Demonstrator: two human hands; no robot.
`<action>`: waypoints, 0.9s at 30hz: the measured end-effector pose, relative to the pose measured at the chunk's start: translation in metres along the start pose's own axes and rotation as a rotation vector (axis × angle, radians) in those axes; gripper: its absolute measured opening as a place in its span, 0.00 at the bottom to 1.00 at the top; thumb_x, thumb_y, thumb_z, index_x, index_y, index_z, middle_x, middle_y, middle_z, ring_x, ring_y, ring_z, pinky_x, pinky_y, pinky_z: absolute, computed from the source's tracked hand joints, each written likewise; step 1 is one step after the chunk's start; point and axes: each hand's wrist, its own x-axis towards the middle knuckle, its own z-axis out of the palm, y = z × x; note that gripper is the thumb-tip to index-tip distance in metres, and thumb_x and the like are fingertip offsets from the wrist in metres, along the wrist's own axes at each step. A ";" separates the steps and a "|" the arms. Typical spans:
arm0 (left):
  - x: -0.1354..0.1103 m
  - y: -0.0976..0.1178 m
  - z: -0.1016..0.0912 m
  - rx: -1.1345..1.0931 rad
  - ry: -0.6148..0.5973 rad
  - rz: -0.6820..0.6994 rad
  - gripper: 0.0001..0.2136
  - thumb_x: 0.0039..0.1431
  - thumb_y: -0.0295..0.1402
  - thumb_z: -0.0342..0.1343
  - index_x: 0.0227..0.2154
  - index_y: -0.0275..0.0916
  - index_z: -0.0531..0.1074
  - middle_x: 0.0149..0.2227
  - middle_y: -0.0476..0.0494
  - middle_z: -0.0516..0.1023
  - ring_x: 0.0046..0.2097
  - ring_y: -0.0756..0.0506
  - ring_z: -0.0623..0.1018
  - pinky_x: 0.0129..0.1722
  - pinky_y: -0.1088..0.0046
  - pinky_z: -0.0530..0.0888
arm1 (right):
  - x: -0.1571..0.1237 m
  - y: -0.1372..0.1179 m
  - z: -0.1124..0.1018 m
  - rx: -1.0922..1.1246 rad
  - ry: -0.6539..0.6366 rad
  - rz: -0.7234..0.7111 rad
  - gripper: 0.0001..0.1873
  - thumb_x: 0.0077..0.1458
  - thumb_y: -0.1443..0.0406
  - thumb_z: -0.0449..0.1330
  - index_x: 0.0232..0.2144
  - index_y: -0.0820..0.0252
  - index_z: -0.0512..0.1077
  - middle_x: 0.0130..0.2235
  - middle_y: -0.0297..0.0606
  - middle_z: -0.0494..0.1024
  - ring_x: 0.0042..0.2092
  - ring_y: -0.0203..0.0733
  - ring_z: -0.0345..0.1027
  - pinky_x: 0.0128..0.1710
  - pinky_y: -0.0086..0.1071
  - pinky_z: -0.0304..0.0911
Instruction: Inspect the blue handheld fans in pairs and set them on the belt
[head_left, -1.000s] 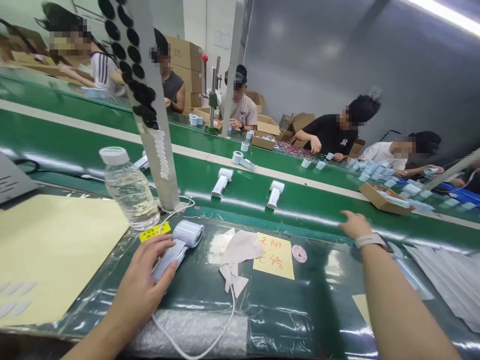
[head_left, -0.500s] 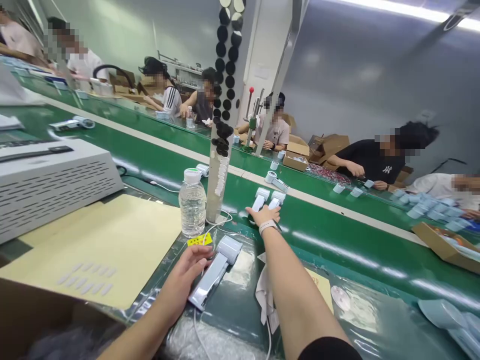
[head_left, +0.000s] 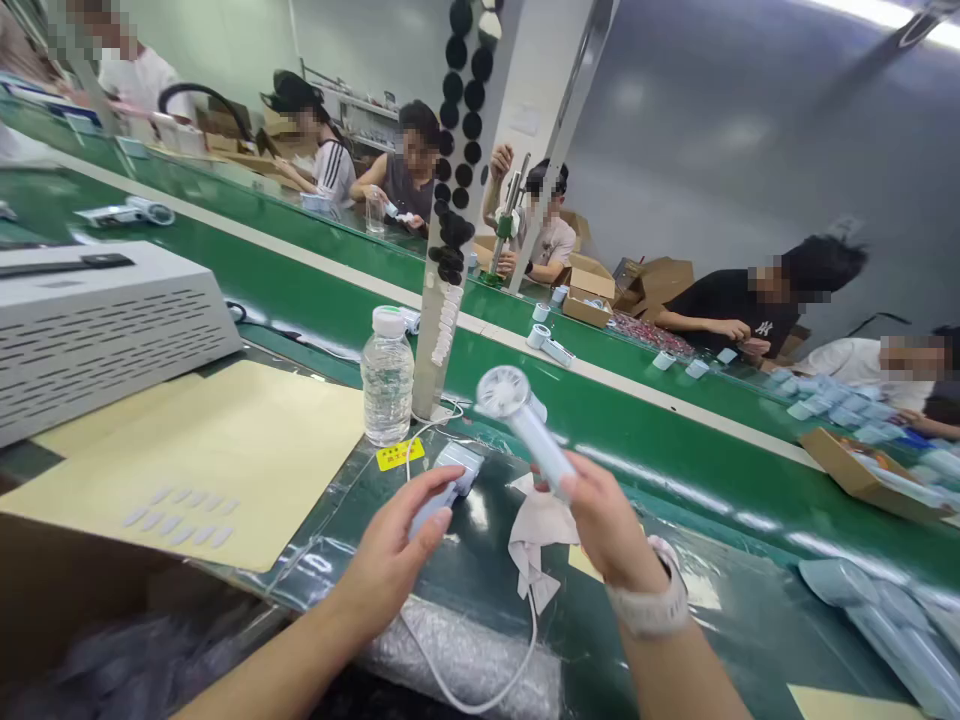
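Over the belt [head_left: 660, 440], a pale blue handheld fan [head_left: 521, 425] tilts.

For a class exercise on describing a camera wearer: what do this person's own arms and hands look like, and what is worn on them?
The left hand and right hand are bare, with no gloves, and no sleeve shows on either forearm. The right wrist wears a pale watch with a wide strap; nothing shows worn on the left wrist.

There are 2 hands [head_left: 390, 565] [head_left: 611, 535], 2 pale blue handheld devices [head_left: 517, 420] [head_left: 439, 500], 1 water bottle [head_left: 387, 378], 1 yellow label [head_left: 400, 454], and 1 crumpled cloth [head_left: 536, 530].
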 end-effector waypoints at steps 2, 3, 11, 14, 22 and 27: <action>-0.008 0.006 0.018 -0.249 -0.124 -0.027 0.26 0.51 0.51 0.63 0.51 0.47 0.75 0.58 0.41 0.75 0.61 0.34 0.69 0.62 0.56 0.64 | -0.045 -0.005 0.015 -0.053 0.005 -0.149 0.25 0.48 0.53 0.66 0.46 0.60 0.77 0.65 0.50 0.63 0.63 0.66 0.58 0.62 0.55 0.56; -0.011 0.009 0.026 -0.390 -0.151 -0.068 0.26 0.50 0.52 0.63 0.51 0.47 0.75 0.56 0.41 0.77 0.59 0.35 0.72 0.58 0.59 0.69 | -0.063 -0.008 0.022 -0.120 0.011 -0.213 0.28 0.45 0.54 0.69 0.48 0.59 0.77 0.69 0.49 0.54 0.66 0.69 0.51 0.64 0.57 0.51; -0.013 0.024 0.027 -0.729 -0.223 -0.368 0.16 0.43 0.41 0.71 0.34 0.37 0.83 0.35 0.41 0.86 0.35 0.42 0.84 0.37 0.69 0.82 | -0.060 0.010 0.019 -0.060 -0.148 -0.227 0.21 0.62 0.59 0.54 0.56 0.54 0.67 0.53 0.47 0.78 0.53 0.48 0.74 0.49 0.42 0.71; -0.017 0.024 0.019 -0.706 -0.241 -0.437 0.18 0.44 0.42 0.70 0.37 0.37 0.83 0.37 0.37 0.86 0.35 0.39 0.84 0.37 0.66 0.82 | -0.027 0.039 0.008 -0.189 -0.029 -0.153 0.12 0.59 0.68 0.53 0.44 0.58 0.72 0.40 0.42 0.82 0.42 0.45 0.77 0.43 0.39 0.72; -0.020 0.024 0.006 -0.687 -0.234 -0.169 0.24 0.43 0.50 0.69 0.41 0.41 0.82 0.43 0.39 0.85 0.42 0.38 0.84 0.41 0.69 0.82 | -0.028 0.050 0.025 -0.440 0.160 -0.166 0.05 0.53 0.72 0.56 0.29 0.61 0.72 0.43 0.54 0.76 0.51 0.61 0.65 0.52 0.56 0.60; -0.014 0.029 0.010 -0.687 -0.190 -0.120 0.28 0.40 0.58 0.65 0.37 0.41 0.81 0.43 0.41 0.85 0.47 0.35 0.82 0.48 0.64 0.79 | -0.060 0.021 0.059 -0.435 0.141 -0.151 0.08 0.51 0.76 0.55 0.30 0.59 0.69 0.46 0.56 0.76 0.52 0.62 0.66 0.52 0.58 0.59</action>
